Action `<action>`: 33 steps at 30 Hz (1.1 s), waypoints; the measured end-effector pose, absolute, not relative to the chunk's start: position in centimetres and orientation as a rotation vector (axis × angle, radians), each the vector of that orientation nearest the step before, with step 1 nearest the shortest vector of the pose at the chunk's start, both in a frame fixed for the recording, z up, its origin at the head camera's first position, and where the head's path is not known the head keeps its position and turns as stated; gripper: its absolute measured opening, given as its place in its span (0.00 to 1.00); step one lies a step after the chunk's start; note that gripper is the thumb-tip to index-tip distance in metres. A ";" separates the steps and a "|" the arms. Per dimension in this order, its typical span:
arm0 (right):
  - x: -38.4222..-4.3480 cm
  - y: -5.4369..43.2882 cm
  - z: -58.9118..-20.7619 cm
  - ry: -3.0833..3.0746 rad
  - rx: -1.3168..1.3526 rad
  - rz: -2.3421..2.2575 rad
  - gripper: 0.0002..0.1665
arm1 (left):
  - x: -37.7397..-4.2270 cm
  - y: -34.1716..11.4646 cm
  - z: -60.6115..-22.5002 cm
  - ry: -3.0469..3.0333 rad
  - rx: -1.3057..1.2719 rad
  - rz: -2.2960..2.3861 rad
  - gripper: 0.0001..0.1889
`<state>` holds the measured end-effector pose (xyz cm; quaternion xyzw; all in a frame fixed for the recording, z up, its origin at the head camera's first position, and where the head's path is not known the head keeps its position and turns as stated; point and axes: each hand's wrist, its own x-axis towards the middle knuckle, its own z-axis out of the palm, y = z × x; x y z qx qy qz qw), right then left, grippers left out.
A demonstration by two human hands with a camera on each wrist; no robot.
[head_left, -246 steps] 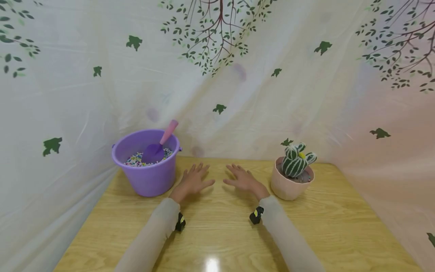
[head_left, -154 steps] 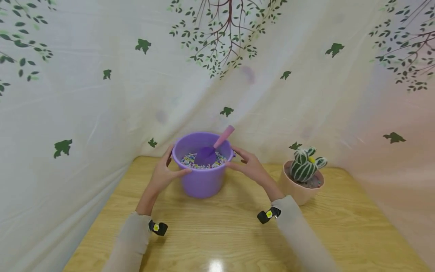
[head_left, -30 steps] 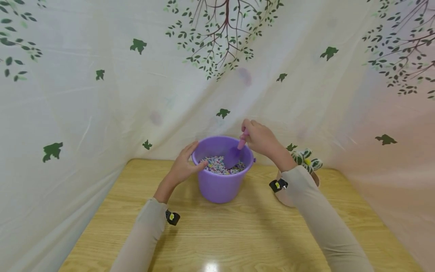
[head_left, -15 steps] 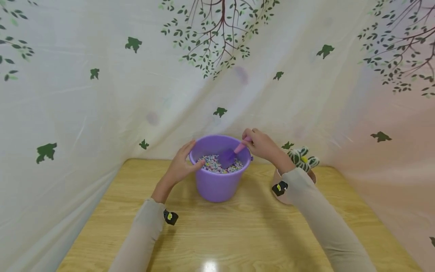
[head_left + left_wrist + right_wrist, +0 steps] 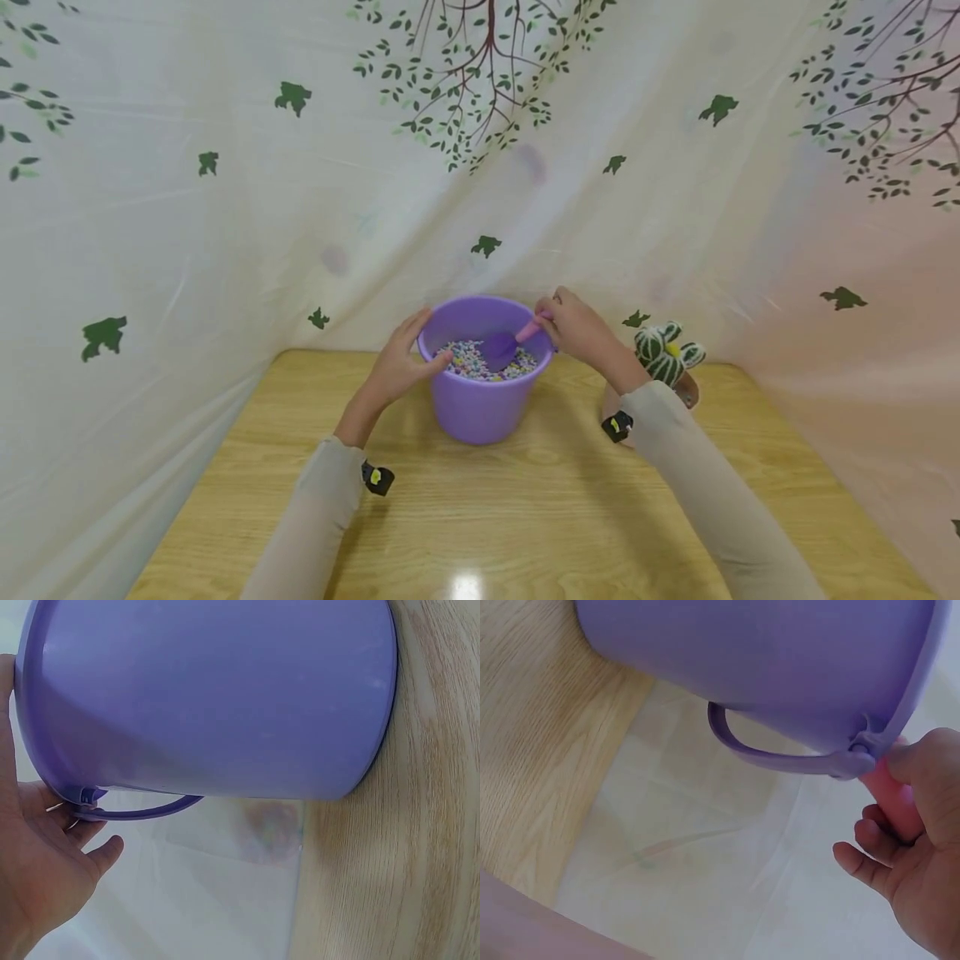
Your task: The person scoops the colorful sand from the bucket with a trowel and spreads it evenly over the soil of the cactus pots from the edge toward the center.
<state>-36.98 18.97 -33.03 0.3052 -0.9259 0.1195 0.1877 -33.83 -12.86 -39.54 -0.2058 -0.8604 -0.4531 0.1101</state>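
Note:
A purple bucket point(image 5: 480, 412) stands upright mid-table, partly filled with small multicoloured beads point(image 5: 467, 360). My left hand point(image 5: 397, 367) holds its rim on the left, thumb over the near edge and fingers along the outer side. In the left wrist view the bucket's handle point(image 5: 146, 815) hangs beside that hand. My right hand point(image 5: 581, 329) grips the pink handle of a toy shovel point(image 5: 498, 350) at the bucket's right rim. The shovel's purple blade lies tilted in the beads, its lower edge hidden. The right wrist view shows the pink handle point(image 5: 896, 799) inside the curled fingers.
A potted knitted cactus point(image 5: 663, 354) stands right of the bucket, its pink pot point(image 5: 611, 398) partly behind my right forearm. The wooden table point(image 5: 480, 508) ends at a pale curtain point(image 5: 405, 208) printed with leaves, close behind the bucket.
The bucket came from the left to the middle. My right hand left its rim and took the shovel. Over the last second the shovel's handle tipped lower to the right, its blade shifting left.

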 end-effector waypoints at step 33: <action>-37.1 16.7 -33.3 -2.564 0.764 0.188 0.11 | -33.7 -12.8 -39.4 -2.516 -0.603 -1.361 0.48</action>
